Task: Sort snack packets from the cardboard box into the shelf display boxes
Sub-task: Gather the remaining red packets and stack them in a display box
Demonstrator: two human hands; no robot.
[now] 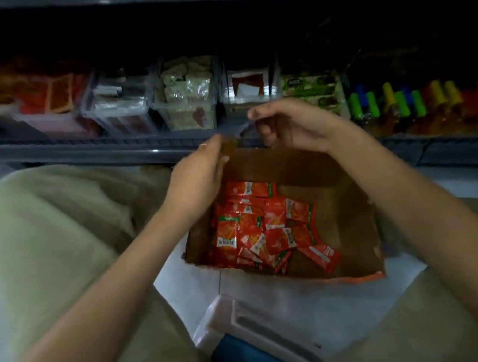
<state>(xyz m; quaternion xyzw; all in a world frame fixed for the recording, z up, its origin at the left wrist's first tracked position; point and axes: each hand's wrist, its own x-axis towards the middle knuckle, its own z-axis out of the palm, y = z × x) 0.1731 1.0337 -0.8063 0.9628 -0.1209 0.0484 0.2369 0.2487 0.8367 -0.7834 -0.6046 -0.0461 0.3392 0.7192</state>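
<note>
Down on the pale tiled floor [182, 286], the cardboard box [324, 173] of red snack packets [258, 234] sits before a dim shelf [85, 145] of clear display boxes [187, 98]. The left hand [198, 171] and right hand [292, 128] hover close together over its far edge, their grip too blurred to tell.

Item 1: at 12 o'clock, a thin strip [237, 128] pinched between the left hand [198, 171] and right hand [289, 129] is too blurred to identify.

Item 2: the left hand hides the 10 o'clock corner of the cardboard box [354, 225].

Item 3: the display boxes [183, 95] at 11 o'clock are blurred and their labels unreadable.

Item 4: the bottles [426, 104] at 2 o'clock are smeared.
</note>
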